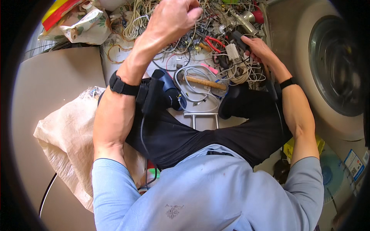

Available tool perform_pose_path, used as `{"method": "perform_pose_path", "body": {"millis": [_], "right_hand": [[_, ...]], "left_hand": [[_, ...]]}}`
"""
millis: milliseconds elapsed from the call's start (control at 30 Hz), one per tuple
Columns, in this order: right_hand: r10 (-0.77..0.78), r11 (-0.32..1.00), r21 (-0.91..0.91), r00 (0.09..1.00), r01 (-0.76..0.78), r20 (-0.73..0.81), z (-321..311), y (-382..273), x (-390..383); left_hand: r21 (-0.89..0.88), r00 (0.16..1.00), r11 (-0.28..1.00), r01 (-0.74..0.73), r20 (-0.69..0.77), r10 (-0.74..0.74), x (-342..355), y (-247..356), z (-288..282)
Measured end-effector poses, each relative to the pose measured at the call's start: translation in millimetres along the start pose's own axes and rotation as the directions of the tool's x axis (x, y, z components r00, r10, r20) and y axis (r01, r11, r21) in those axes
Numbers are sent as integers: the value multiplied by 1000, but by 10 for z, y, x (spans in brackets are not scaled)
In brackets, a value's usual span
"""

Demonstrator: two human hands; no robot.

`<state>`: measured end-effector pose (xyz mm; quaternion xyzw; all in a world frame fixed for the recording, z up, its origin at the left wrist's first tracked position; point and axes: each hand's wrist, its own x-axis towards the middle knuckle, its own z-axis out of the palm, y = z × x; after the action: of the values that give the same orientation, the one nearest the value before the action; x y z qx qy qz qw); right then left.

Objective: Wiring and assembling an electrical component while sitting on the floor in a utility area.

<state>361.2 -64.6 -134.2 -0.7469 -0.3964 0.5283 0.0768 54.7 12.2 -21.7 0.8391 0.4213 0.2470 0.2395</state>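
The left hand (pixel 175 16) curls at top centre, its hold unclear. At upper right, the right hand (pixel 259 50) grips a black object (pixel 239 40).

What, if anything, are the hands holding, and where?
The right hand holds a black object by its near end. For the left hand, I can't tell.

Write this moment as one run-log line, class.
left hand: over cable pile, contents unclear | right hand: holding black object | wooden-handled tool: among cable loops
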Motion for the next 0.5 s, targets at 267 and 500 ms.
{"method": "perform_pose_path", "body": {"millis": [267,500], "right_hand": [[-533,622,-669,846,406,18,733,446,438],[-399,612,-596,853,521,336,2267,872,527]], "left_hand": [[0,997,1000,-12,-77,12,-67,-46,-202],[22,992,1000,-19,-126,22,-102,-108,-310]]}}
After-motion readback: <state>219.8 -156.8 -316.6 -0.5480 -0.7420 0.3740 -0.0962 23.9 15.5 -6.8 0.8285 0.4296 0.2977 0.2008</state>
